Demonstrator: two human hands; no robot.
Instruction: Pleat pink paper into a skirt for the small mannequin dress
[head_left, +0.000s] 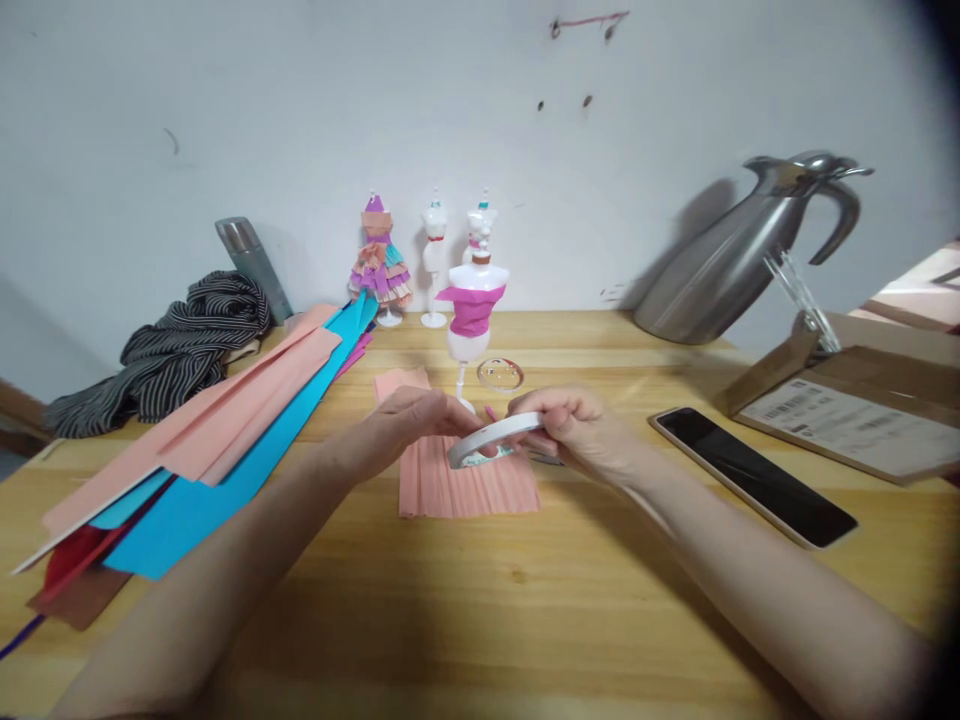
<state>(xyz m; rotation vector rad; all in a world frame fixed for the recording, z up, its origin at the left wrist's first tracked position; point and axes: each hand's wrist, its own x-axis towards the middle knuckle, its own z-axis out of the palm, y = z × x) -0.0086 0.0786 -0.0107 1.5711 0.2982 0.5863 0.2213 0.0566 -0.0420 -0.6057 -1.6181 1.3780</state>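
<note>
A narrow roll of white double-sided tape (500, 432) is held tilted above the table. My right hand (574, 425) grips its right side between thumb and fingers. From the other side my left hand (416, 415) reaches in, its fingers close together at the roll's upper left edge; their tips are partly hidden behind it. Beneath the roll lies a pleated piece of peach crepe paper (469, 490). Just beyond the hands stands a small white dress form (469, 345), its chest wrapped in magenta paper (472, 310).
A clear ring-shaped item (501, 374) lies by the stand. Behind are a ruffled paper dress (380, 275) and white forms (433, 250). Crepe paper sheets (217, 440), striped cloth (217, 320) and a flask (255, 265) are left; a phone (750, 475), cardboard box (832, 420) and steel jug (720, 260) right.
</note>
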